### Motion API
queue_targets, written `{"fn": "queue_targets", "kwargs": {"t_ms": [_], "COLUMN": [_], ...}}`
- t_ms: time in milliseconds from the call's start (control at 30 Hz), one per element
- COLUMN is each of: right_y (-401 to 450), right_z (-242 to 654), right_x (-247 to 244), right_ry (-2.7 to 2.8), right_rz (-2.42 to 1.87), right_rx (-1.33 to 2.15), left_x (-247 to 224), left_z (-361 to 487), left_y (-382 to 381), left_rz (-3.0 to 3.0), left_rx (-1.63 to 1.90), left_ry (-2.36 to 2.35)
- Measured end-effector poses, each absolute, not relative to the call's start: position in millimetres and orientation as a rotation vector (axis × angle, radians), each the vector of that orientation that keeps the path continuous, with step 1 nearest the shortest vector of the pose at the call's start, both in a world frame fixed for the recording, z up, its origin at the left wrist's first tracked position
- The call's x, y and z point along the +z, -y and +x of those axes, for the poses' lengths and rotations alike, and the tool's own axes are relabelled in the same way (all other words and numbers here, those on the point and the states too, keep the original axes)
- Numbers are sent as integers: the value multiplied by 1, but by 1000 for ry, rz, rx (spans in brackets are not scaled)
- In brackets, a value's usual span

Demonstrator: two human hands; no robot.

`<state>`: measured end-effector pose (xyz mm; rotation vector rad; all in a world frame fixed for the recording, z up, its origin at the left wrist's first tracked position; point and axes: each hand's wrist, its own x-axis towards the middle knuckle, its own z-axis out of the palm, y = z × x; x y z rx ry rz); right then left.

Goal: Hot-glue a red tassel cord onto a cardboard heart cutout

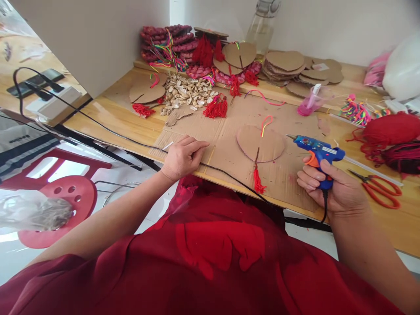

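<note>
Head view: right hand (344, 192) grips the glue gun (316, 148), rigid, probably light, best held by its handle (326, 182); whether the left hand (182, 158) pinches the cord (229, 174), I can't tell.

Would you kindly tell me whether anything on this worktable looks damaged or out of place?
The cardboard mat looks torn beside the peanut shells, its edge ragged there. The black cord runs loosely along the front edge, where it might snag.

The person wears a dark red top (147, 280), its left sleeve (49, 275) ending well short of the left hand (181, 158); below that hand spreads a brighter red patch (213, 243), lobed underneath.
</note>
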<state>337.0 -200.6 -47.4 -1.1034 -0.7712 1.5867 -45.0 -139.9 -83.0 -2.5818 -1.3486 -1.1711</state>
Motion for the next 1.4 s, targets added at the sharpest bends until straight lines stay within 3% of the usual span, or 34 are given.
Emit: {"fn": "queue_targets", "kwargs": {"t_ms": [1400], "right_y": [202], "right_z": [340], "right_x": [-61], "right_ry": [687], "right_rz": [-920], "right_rx": [1626], "left_x": [-90], "left_z": [-48], "left_y": [140], "left_rz": [-2641], "left_rx": [-1254], "left_ry": [1282]}}
